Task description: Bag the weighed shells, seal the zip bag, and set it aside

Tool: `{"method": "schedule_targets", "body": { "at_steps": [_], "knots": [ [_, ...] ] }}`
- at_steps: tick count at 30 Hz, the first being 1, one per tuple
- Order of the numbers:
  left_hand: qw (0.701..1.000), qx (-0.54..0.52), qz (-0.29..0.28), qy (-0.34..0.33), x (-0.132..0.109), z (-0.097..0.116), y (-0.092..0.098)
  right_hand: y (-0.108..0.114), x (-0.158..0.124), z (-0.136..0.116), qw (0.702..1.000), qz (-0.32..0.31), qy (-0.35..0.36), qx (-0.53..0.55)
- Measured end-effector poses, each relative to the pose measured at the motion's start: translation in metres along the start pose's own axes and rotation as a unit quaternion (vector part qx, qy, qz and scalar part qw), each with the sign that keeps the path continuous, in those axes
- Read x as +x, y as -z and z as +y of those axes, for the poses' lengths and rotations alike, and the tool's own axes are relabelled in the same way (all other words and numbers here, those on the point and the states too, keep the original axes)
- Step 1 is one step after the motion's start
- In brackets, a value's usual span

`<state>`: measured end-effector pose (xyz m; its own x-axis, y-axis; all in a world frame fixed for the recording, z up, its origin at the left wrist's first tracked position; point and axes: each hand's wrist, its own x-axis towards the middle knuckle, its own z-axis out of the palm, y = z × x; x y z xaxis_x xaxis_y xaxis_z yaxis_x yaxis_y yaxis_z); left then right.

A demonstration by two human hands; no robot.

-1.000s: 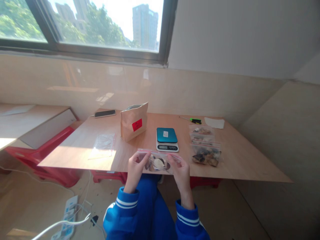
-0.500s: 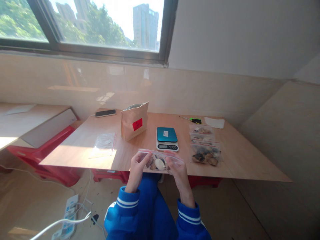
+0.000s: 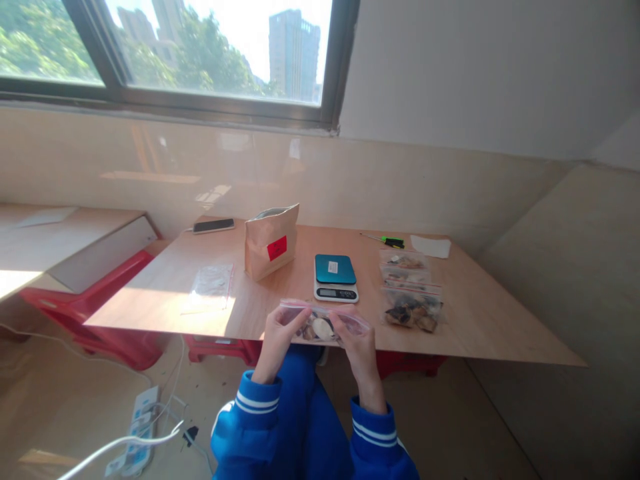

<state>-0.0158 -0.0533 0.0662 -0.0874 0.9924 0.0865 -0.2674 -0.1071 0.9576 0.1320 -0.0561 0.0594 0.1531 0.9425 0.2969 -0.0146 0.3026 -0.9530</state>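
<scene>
My left hand (image 3: 277, 333) and right hand (image 3: 359, 343) each keep a narrow grip, thumb against fingers, on the top strip of a filled zip bag (image 3: 324, 329). It sits at the near edge of the bench (image 3: 493, 320), just in front of the kitchen scale (image 3: 335, 270). This one is filled, but I cannot tell whether its seal is closed. At least three packed zip bags (image 3: 413, 313) already lie to my right. On my left, flat clear plastic (image 3: 210, 287) looks unfilled; the kraft pouch (image 3: 270, 260) stands open-topped, contents hidden.

Glossy plastic zip bag (image 3: 320, 311), matt paper pouch (image 3: 261, 257), smooth wood-look tabletop (image 3: 480, 313), cloth sleeves (image 3: 376, 437)
</scene>
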Motion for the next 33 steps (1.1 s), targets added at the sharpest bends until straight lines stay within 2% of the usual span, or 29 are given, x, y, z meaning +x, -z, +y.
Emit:
{"method": "schedule_targets", "body": {
  "at_steps": [6,10,15,19,22,24,27,29,33],
  "knots": [
    [1.000,0.011,0.016,0.000,-0.002,0.003,0.000,0.002,-0.001,-0.003,1.000,-0.019,0.006,-0.012],
    [0.999,0.004,0.035,0.014,-0.001,-0.001,0.003,0.004,-0.002,-0.005,1.000,-0.024,-0.015,-0.013],
    [0.999,-0.014,0.017,0.034,0.000,-0.006,0.008,0.002,-0.002,-0.003,0.999,0.006,-0.053,0.007],
    [0.999,-0.029,-0.009,0.042,-0.002,-0.001,0.003,0.000,-0.003,-0.003,0.998,0.049,-0.019,-0.031],
    [0.999,-0.027,0.000,0.039,-0.004,0.003,-0.004,0.000,-0.004,-0.003,0.997,0.065,-0.005,-0.045],
    [0.999,-0.018,0.013,0.035,-0.005,0.005,-0.006,0.001,-0.005,-0.003,0.998,0.050,-0.020,-0.022],
    [0.999,-0.011,0.027,0.033,-0.006,0.006,-0.008,0.001,-0.006,-0.001,0.998,-0.012,-0.057,0.025],
    [0.999,-0.011,0.032,0.028,-0.006,0.006,-0.008,0.000,-0.007,0.001,0.997,-0.040,-0.053,0.036],
    [0.999,-0.015,0.029,0.031,-0.006,0.004,-0.008,-0.003,-0.007,0.003,0.999,-0.031,-0.024,0.034]
  ]
}}
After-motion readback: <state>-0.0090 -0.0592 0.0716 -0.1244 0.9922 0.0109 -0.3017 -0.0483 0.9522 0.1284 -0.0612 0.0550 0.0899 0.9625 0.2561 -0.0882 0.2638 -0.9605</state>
